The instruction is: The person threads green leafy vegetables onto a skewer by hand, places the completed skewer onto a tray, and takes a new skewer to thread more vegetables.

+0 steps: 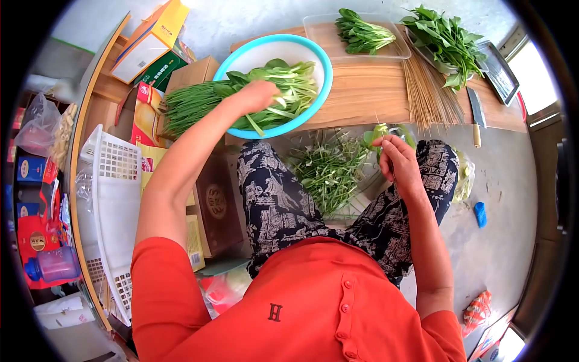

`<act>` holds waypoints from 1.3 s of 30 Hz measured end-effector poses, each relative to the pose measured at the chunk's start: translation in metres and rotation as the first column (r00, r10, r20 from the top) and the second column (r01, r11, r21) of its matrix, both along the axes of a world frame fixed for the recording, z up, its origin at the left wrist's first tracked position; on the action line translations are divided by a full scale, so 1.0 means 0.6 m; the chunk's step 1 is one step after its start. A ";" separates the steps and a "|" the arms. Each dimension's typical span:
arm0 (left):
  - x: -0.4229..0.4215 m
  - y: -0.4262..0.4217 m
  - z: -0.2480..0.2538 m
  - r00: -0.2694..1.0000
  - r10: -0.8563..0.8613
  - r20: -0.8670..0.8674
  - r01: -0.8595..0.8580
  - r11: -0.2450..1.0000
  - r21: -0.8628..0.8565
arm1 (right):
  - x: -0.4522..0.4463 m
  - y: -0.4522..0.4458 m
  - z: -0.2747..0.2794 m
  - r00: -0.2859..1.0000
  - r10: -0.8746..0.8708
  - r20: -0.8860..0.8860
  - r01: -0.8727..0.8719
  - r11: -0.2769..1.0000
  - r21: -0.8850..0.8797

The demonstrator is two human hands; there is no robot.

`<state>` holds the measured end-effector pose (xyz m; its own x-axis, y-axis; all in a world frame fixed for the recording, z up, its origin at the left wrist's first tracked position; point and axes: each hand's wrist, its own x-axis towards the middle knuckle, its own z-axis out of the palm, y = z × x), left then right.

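A white basin with a turquoise rim holds leafy greens with pale stems and a bundle of long thin green stalks. My left hand reaches over the basin onto the greens, its fingers curled down; what they grip, if anything, is hidden. My right hand is above my right knee, thumb and forefinger pinched on a small green leaf with a thin stem. Between my knees lies a heap of loose green stalks and leaves.
On the wooden table are a clear tray with greens, a bowl of leaves, thin sticks and a knife, its handle past the edge. Boxes and a white rack stand at left.
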<state>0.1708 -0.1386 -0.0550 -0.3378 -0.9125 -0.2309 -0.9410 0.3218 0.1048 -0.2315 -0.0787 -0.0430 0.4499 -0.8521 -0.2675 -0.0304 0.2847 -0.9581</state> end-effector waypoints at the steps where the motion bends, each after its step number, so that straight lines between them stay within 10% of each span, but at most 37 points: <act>1: -0.011 0.019 -0.003 0.993 -0.022 0.114 0.019 0.999 0.031 | 0.002 0.000 0.001 1.000 0.000 0.003 0.000 1.000 0.001; 5: -0.024 0.050 -0.036 0.939 -0.116 0.325 0.158 0.982 -0.107 | 0.003 -0.001 -0.005 1.000 0.009 0.011 -0.009 1.000 0.007; 16: -0.022 0.024 -0.025 0.965 0.240 -0.104 -0.253 0.957 -0.141 | 0.000 0.002 -0.008 1.000 0.016 -0.014 -0.015 1.000 0.010; 29: -0.057 -0.026 -0.075 0.978 0.205 0.026 -0.191 0.947 -0.259 | -0.002 0.001 -0.007 1.000 -0.011 0.003 0.011 1.000 0.026; 34: -0.015 -0.031 -0.010 0.914 0.282 -0.293 -0.377 0.856 -0.354 | 0.000 -0.001 -0.006 1.000 0.022 -0.002 -0.022 1.000 0.020; 39: 0.042 -0.047 0.118 0.451 0.210 -0.867 -0.746 0.623 -0.237 | 0.011 0.000 -0.006 1.000 -0.009 0.005 0.009 1.000 -0.003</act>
